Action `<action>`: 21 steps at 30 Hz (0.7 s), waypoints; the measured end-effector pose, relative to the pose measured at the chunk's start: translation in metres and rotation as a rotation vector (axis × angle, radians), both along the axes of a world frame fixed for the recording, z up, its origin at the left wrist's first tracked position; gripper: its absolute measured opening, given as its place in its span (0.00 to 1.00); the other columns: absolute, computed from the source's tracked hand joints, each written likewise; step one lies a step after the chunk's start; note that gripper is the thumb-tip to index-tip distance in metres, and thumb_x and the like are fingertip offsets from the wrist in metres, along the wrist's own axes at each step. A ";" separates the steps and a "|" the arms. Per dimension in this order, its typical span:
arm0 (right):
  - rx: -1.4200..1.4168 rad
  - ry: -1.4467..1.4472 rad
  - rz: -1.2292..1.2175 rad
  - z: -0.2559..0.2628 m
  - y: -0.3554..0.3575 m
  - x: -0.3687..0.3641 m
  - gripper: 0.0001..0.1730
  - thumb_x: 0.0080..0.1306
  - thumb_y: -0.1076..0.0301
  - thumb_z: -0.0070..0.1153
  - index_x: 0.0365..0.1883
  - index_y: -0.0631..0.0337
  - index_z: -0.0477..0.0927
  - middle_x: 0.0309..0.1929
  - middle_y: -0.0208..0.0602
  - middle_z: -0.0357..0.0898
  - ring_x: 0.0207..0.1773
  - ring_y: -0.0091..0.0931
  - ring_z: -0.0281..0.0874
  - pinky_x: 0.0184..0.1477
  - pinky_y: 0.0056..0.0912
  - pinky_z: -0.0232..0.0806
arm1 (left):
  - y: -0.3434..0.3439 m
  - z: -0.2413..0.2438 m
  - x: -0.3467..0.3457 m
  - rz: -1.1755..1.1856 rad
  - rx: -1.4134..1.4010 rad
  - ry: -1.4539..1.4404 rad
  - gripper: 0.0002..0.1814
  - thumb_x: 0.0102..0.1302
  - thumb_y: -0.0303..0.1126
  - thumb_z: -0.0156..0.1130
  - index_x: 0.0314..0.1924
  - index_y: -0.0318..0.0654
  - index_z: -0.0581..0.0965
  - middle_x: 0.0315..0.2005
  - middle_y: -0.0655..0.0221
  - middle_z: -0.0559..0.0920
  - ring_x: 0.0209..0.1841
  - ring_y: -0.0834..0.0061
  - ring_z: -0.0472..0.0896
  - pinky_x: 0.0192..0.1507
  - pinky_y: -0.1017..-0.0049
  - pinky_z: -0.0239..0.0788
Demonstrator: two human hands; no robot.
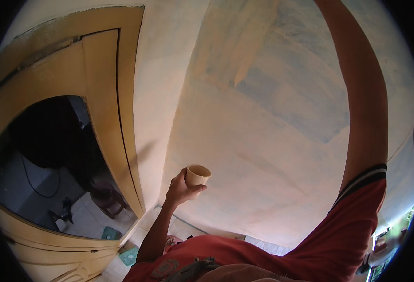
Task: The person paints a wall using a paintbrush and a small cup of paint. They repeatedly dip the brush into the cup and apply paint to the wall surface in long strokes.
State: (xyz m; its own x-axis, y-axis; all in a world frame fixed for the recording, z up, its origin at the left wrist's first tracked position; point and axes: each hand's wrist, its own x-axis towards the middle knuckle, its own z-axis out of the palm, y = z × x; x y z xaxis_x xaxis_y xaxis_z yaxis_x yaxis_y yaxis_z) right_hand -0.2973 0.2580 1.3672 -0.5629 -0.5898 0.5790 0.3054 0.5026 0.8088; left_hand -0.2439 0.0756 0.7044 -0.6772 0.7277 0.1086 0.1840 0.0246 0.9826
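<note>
My left hand grips a pale cream cup around its side, with the thumb across the front. The cup is held roughly upright, mouth up, and its inside looks tan; whether it contains anything is hard to make out. Behind it stands a wall with patchy orange, pink and grey-blue colouring. My right arm stretches up along the wall, and its hand is beyond the top edge, out of view.
At left stands a yellow-brown wooden door or cabinet front with a dark, glossy panel reflecting a stool and tiles. A green block lies on the tiled floor. Bright daylight and greenery show at the lower right.
</note>
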 end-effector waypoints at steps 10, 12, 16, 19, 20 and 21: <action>0.215 -0.429 -0.190 -0.250 0.012 -0.036 0.09 0.69 0.64 0.61 0.38 0.60 0.86 0.39 0.37 0.88 0.53 0.33 0.81 0.45 0.36 0.81 | -0.003 -0.009 0.000 0.023 0.021 -0.030 0.45 0.50 0.46 0.87 0.63 0.34 0.75 0.52 0.56 0.87 0.54 0.61 0.88 0.56 0.61 0.82; 0.182 -0.490 -0.126 -0.289 0.008 -0.014 0.06 0.63 0.70 0.64 0.38 0.57 0.86 0.38 0.31 0.88 0.54 0.32 0.81 0.42 0.34 0.83 | 0.000 -0.009 0.001 -0.006 0.036 -0.042 0.45 0.50 0.47 0.87 0.63 0.34 0.75 0.52 0.57 0.87 0.53 0.61 0.88 0.56 0.61 0.82; 0.108 -0.636 -0.284 -0.337 -0.009 0.005 0.08 0.64 0.70 0.62 0.41 0.59 0.86 0.40 0.30 0.87 0.56 0.30 0.80 0.41 0.29 0.82 | -0.003 -0.007 0.004 -0.035 0.051 -0.057 0.45 0.49 0.47 0.87 0.63 0.35 0.75 0.52 0.57 0.87 0.53 0.61 0.88 0.55 0.61 0.82; 0.010 -0.651 -0.053 -0.345 -0.005 0.011 0.07 0.65 0.67 0.62 0.39 0.59 0.87 0.40 0.33 0.87 0.55 0.31 0.81 0.42 0.33 0.82 | -0.003 -0.009 0.005 -0.042 0.021 -0.052 0.45 0.50 0.46 0.87 0.63 0.35 0.75 0.51 0.57 0.87 0.52 0.61 0.88 0.55 0.61 0.82; -0.091 -0.659 -0.038 -0.343 -0.004 0.011 0.07 0.66 0.67 0.62 0.39 0.59 0.87 0.39 0.34 0.87 0.55 0.31 0.81 0.43 0.34 0.82 | -0.003 -0.010 0.006 -0.042 0.007 -0.049 0.45 0.50 0.46 0.87 0.63 0.35 0.75 0.51 0.57 0.87 0.52 0.62 0.88 0.54 0.61 0.82; -0.195 -0.668 -0.022 -0.338 -0.008 0.009 0.08 0.66 0.67 0.62 0.40 0.59 0.87 0.39 0.35 0.87 0.55 0.32 0.81 0.44 0.36 0.82 | -0.005 -0.012 0.005 -0.048 0.027 -0.054 0.45 0.50 0.46 0.87 0.63 0.35 0.75 0.51 0.57 0.87 0.52 0.62 0.88 0.54 0.61 0.82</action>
State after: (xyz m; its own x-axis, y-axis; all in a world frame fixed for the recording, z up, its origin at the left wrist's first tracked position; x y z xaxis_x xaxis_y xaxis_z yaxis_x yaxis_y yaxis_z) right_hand -0.2881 0.2503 1.0293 -0.8461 -0.4944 0.1991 -0.2143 0.6575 0.7223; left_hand -0.2385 0.0707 0.6927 -0.6470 0.7568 0.0929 0.1309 -0.0098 0.9914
